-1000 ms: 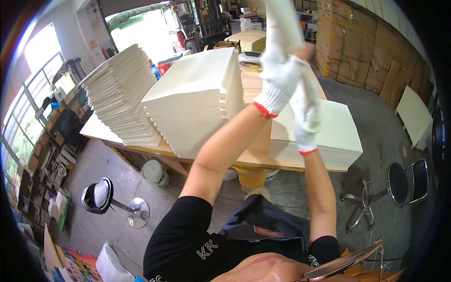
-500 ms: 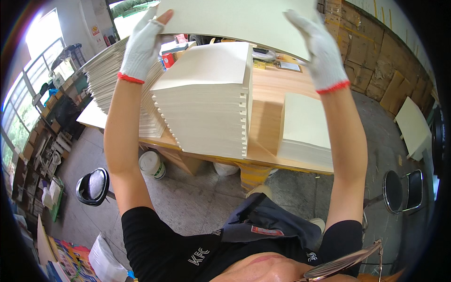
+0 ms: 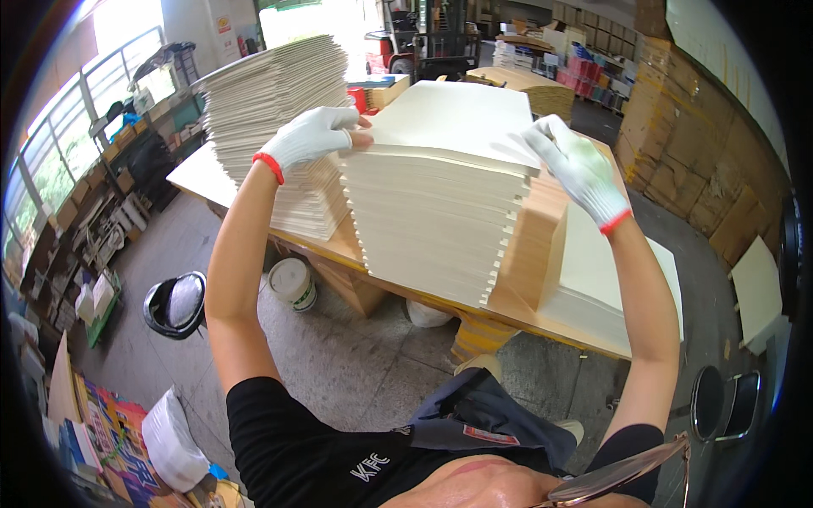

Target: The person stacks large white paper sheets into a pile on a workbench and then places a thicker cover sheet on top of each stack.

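A large white board [image 3: 453, 118] lies on top of the tall stack of white boards [image 3: 432, 216] in the middle of the table. My left hand [image 3: 315, 137], in a white glove with a red cuff and bare fingertips, pinches the board's near left corner. At the right edge, near the corner, my gloved right hand [image 3: 580, 165] has its fingers bent against the board; their exact grip is partly hidden. The stack's sides show staggered, notched edges.
A tall pile of thin boards [image 3: 275, 110] stands to the left, a lower white stack [image 3: 605, 271] to the right, on the wooden table [image 3: 525, 245]. Below are a white bucket [image 3: 292, 284] and a black stool [image 3: 175, 305]. Cartons [image 3: 677, 127] and a forklift [image 3: 423, 46] stand beyond.
Both hands have come down and nearer, lowering the raised white board onto the middle stack. The view has tilted up, showing more of the room behind.
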